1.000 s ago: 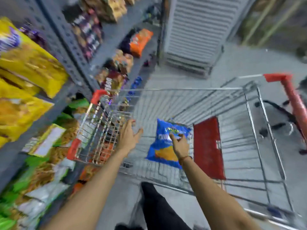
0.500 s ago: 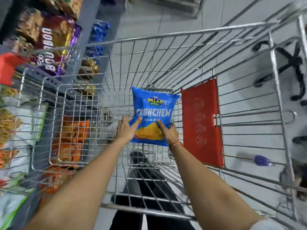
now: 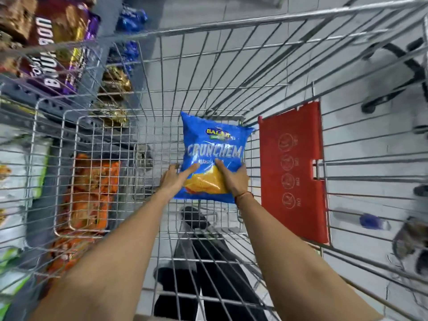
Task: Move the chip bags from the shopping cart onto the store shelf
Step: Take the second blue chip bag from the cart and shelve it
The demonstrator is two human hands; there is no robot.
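Note:
A blue chip bag (image 3: 214, 144) with white lettering and a yellow chip picture sits inside the wire shopping cart (image 3: 208, 66), near the cart's floor. My left hand (image 3: 174, 178) presses its fingers against the bag's lower left edge. My right hand (image 3: 232, 179) grips the bag's lower right part, thumb across the front. Both arms reach down into the cart. The store shelf (image 3: 46, 93) runs along the left side, beyond the cart's wire wall.
The shelf holds purple biscuit packs (image 3: 55, 54), orange packs (image 3: 92, 193) and blue packs (image 3: 132, 17). A red plastic flap (image 3: 291, 167) hangs on the cart's right inner side. My dark trouser legs (image 3: 208, 274) show through the cart's wire. Grey tiled floor lies beneath.
The view has tipped down into the cart and come closer. My hands went from reaching toward the blue bag to closing on its lower part from both sides.

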